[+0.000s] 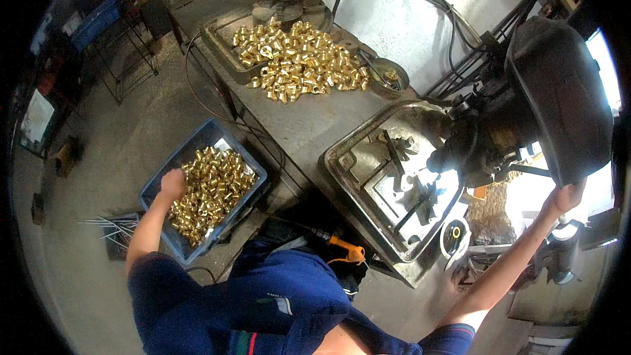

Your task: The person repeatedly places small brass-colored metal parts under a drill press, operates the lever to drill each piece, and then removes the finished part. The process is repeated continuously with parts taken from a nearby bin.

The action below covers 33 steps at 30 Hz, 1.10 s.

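Note:
My left hand [173,185] is closed above the left side of a blue plastic crate [150,192], which is filled with small brass fittings [213,190]. Whatever its fingers hold, if anything, is hidden. Far to the right, my right hand [568,198] is wrapped round the end of a lever [530,169] on a dark drill press [486,141], just below the machine's large black cover [559,92]. Under the spindle, a metal fixture [420,200] with clamps sits on the rimmed, wet-looking machine table [342,164].
Another heap of brass fittings [302,62] lies on the steel workbench [276,115], beside a round dish [389,77]. An orange air gun [348,250] hangs near my waist. Thin metal rods [115,227] lie left of the crate. A white ring-shaped item [455,236] is by the machine table.

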Motion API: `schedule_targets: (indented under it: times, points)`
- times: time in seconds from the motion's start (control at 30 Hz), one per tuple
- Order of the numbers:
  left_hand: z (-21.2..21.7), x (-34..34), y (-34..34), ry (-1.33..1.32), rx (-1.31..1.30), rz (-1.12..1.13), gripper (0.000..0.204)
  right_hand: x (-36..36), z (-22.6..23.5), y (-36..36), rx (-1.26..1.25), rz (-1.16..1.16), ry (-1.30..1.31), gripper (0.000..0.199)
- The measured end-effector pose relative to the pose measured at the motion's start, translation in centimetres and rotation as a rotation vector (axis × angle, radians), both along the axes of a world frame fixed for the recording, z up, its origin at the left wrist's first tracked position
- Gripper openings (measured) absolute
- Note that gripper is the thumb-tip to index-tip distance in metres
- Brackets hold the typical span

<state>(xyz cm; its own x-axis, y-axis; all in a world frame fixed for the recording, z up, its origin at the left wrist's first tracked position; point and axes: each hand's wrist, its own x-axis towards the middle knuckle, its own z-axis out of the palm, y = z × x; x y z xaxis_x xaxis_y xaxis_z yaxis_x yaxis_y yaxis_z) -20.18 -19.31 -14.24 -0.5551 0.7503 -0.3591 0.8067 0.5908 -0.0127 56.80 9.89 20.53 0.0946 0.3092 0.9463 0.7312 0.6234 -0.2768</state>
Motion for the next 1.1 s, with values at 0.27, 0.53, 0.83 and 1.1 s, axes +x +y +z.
schedule_targets:
  times: [0.27, 0.53, 0.83, 1.1]
  points:
    - [7.6, 9.5, 19.4, -0.357, 0.572, -0.496, 0.027, 0.0, 0.0, -0.2, -0.042, 0.248, 0.078, 0.047]
    - [7.0, 15.6, 33.6, -0.156, 0.617, -0.458, 0.023, -3.3, 0.6, -1.4, -0.073, 0.311, 0.115, 0.044]
    - [6.6, 16.0, 36.3, 0.057, 0.456, -0.602, 0.018, -1.8, 0.2, -1.7, -0.086, 0.449, 0.112, 0.050]
    - [9.4, 17.0, 33.0, -0.220, 0.705, -0.542, 0.029, -2.9, -1.0, -3.2, -0.066, 0.187, 0.148, 0.056]
